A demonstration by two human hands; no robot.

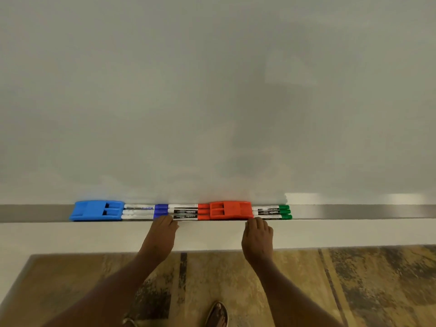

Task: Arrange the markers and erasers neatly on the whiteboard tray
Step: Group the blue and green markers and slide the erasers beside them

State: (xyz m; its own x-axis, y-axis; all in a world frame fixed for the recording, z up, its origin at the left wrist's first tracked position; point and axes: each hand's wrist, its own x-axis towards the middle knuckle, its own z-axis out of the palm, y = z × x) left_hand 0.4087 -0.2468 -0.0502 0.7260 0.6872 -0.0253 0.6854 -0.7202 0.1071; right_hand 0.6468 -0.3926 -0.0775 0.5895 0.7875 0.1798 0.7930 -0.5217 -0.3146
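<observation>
Fingers of our left hand and right hand curl loosely at the tray edge, gripping nothing. Tray holds blue eraser, blue markers, red markers, red eraser, green markers.

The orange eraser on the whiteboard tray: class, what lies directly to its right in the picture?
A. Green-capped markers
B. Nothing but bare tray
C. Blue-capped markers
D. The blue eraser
A: the green-capped markers lie stacked right against the right end of the orange eraser, while the blue eraser and blue-capped markers sit further left along the tray.
</observation>
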